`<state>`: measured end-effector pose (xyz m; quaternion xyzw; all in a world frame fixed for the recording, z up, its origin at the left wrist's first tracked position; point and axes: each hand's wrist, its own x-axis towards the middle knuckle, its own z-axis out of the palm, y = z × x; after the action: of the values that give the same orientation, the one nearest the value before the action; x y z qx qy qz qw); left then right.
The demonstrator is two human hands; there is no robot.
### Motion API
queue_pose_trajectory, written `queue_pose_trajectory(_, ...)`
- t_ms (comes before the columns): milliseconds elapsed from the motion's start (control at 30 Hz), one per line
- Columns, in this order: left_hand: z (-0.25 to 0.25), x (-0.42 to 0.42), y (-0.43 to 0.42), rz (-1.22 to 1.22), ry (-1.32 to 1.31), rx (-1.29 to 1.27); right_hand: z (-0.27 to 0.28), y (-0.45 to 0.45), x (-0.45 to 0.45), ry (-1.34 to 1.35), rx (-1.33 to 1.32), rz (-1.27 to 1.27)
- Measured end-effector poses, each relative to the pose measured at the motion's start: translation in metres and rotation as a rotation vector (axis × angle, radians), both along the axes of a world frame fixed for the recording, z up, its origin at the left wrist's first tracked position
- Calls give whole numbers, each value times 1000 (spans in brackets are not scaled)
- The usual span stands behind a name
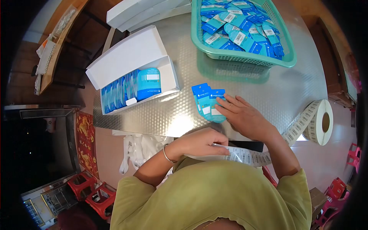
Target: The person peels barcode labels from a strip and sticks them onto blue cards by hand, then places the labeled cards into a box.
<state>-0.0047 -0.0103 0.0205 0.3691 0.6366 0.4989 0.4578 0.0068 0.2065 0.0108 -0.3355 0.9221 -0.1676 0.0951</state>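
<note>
Close to my body, my left hand [205,142] pinches the end of a strip of barcode labels [249,157]. The strip runs to the right in front of my shirt. My right hand [245,117] lies with its fingers stretched out, the fingertips on the edge of some blue and teal packaging cards [203,101]. These cards overlap on the metal table [176,103], and one shows a blank white patch. Part of the nearest card is hidden under my right fingers.
A green plastic basket [245,61] piled with barcoded cards stands at the back right. Left of it, an open white box [168,73] holds a row of cards. A large label roll [326,120] is at the right. Red stools [101,199] stand on the floor.
</note>
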Motion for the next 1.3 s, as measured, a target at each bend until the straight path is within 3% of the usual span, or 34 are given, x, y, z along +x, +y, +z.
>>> queue_pose_trajectory(233, -12, -3, 0, 20, -324, 2, -2, 24, 16, 25, -42, -82)
queue_pose_trajectory(367, -26, 1, 7, 89, -440, 76, 25, 27, 16, -357, -552, -42)
queue_pose_trajectory(500, -44, 5, 10, 195, -512, 187, 31, 20, 20, -663, -677, -129)
queue_pose_trajectory(633, -34, 5, 10, 345, -745, 179, 21, 21, 23, -655, -780, -125)
queue_pose_trajectory(933, -42, 1, 4, 346, -865, 237, 24, 9, 21, -455, -787, -189)
queue_pose_trajectory(1133, -33, -3, 0, 348, -677, 165, 29, 19, 13, -429, -805, -156)
queue_pose_trajectory(1233, -20, -4, -5, 290, -72, -59, 21, 27, 11, -522, -890, -291)
queue_pose_trajectory(1300, -8, -4, -5, 193, 417, 32, 12, 28, 12, -700, -998, -504)
